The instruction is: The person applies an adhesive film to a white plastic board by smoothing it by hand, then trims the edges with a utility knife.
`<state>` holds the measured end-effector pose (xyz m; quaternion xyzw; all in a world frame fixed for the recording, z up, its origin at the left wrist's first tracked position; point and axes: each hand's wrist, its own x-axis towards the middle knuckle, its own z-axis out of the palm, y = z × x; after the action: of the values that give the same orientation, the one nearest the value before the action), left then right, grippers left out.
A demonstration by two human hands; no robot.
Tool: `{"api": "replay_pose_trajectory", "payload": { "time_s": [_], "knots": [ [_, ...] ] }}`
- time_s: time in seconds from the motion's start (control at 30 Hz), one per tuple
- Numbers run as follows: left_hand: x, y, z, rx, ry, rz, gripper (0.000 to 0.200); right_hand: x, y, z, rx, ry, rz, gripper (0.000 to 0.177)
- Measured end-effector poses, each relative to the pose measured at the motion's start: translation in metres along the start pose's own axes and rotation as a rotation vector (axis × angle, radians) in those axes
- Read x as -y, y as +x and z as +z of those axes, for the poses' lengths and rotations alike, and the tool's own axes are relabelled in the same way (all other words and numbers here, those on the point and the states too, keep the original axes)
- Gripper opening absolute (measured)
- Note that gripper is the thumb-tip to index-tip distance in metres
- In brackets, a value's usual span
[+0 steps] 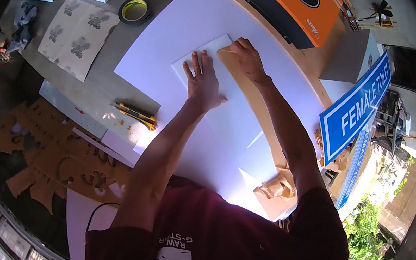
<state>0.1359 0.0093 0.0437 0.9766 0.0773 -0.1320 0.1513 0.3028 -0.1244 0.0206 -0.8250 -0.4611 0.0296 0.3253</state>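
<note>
Two hands meet on a white sheet lying mid-board. The left hand lies flat, fingers spread, gripping nothing. At its 3 o'clock the right hand bends over a brown strip; pinching or not, I cannot tell. A knife lies at 9 o'clock.

Smooth matt white sheet lined with brown backing paper.

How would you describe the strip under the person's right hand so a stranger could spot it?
On the big white board, a smaller white sheet lies under the left hand. Beside that sheet runs a long tan paper strip, with the right hand on its far end and its near end crumpled. It is the only brown thing on the white.
</note>
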Motion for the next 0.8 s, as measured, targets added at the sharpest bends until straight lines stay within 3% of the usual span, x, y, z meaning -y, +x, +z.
{"api": "replay_pose_trajectory", "payload": {
  "time_s": [0.17,0.27,0.3,0.37,0.47,0.53,0.63,0.8],
  "knots": [
    [-0.001,0.002,-0.003,0.029,-0.028,-0.023,0.133,0.015,-0.025,0.005,-0.094,0.045,0.096,0.035],
    [-0.001,0.001,-0.003,0.009,-0.054,-0.018,0.132,0.028,-0.014,0.003,-0.201,-0.087,0.027,0.043],
    [-0.003,0.0,-0.003,-0.002,-0.032,-0.011,0.133,0.038,-0.01,-0.006,-0.071,-0.185,-0.058,0.044],
    [-0.006,0.0,-0.006,0.05,-0.042,-0.009,0.136,0.032,-0.006,0.004,0.02,-0.211,-0.087,0.029],
    [-0.006,0.002,-0.007,0.078,-0.079,-0.007,0.139,0.027,-0.001,0.011,-0.147,-0.433,-0.271,0.008],
    [-0.004,0.001,-0.002,0.004,-0.098,0.004,0.141,0.024,0.001,0.018,-0.136,-0.4,-0.245,0.009],
    [-0.007,0.005,-0.002,0.058,-0.016,-0.029,0.14,0.015,0.0,0.021,-0.139,-0.318,-0.263,0.005],
    [-0.012,0.012,-0.002,0.058,0.012,-0.029,0.141,0.012,-0.018,0.012,-0.189,-0.429,-0.244,0.003]
  ]
}}
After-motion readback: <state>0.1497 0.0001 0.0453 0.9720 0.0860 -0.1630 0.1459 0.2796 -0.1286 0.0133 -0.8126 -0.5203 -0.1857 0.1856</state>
